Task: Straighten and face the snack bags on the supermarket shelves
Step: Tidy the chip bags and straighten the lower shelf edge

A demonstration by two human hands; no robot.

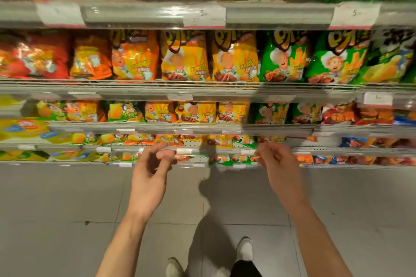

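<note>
Rows of snack bags fill several shelves in front of me. At eye level stand orange bags [135, 56], yellow bags [234, 58] and green bags [283, 56], all upright and facing out. Smaller yellow bags [195, 112] and green bags [270, 113] fill the shelf below. My left hand [152, 168] and my right hand [273, 162] hang in front of the low shelves with fingers loosely curled, holding nothing. Neither hand touches a bag. The view is blurred by motion.
Grey shelf edges with white price tags [204, 16] run across the view. Red bags [36, 56] sit at the far left and dark green bags [389, 56] at the far right. Grey floor tiles [67, 209] and my white shoes [244, 248] lie below.
</note>
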